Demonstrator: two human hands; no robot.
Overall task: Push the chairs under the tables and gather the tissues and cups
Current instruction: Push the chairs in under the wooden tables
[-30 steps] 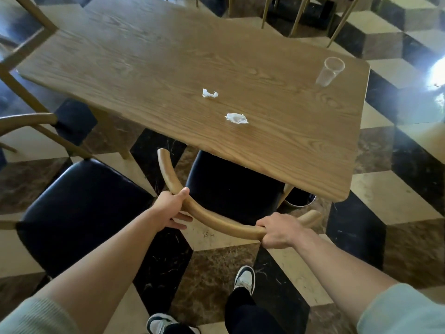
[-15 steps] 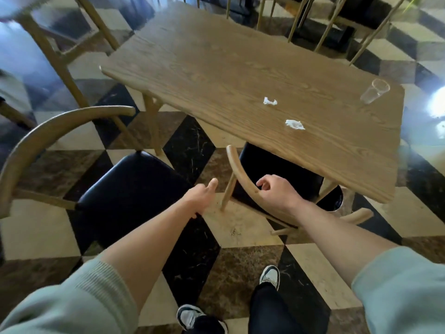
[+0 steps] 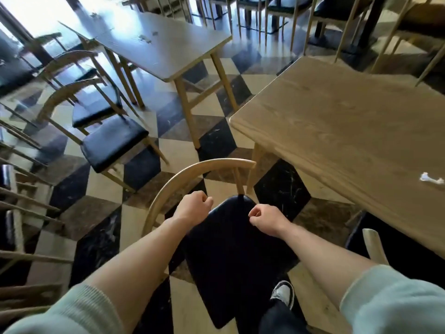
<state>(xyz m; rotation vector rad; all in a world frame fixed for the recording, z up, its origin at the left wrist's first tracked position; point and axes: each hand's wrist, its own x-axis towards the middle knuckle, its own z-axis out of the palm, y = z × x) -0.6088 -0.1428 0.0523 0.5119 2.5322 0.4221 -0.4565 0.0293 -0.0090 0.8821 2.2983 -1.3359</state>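
A chair with a black seat (image 3: 228, 249) and a curved wooden back (image 3: 192, 172) stands directly in front of me, pulled out beside the left corner of the near wooden table (image 3: 349, 131). My left hand (image 3: 192, 208) and my right hand (image 3: 265, 220) hover over the seat with fingers curled, holding nothing and touching nothing. Near the right edge of the table lies a crumpled white tissue (image 3: 431, 180). No cup is in view. Another chair's back end (image 3: 374, 244) pokes out from under the table at the lower right.
A second wooden table (image 3: 163, 44) stands farther back on the left with a small scrap (image 3: 144, 39) on it. Two black-seated chairs (image 3: 113, 141) stand pulled out on its left side. More chairs line the left edge and the back. The floor is chequered tile.
Both hands have let go of the first chair's back, which now sits under the table. My view has swung left and my hands now hang over the second chair's seat.
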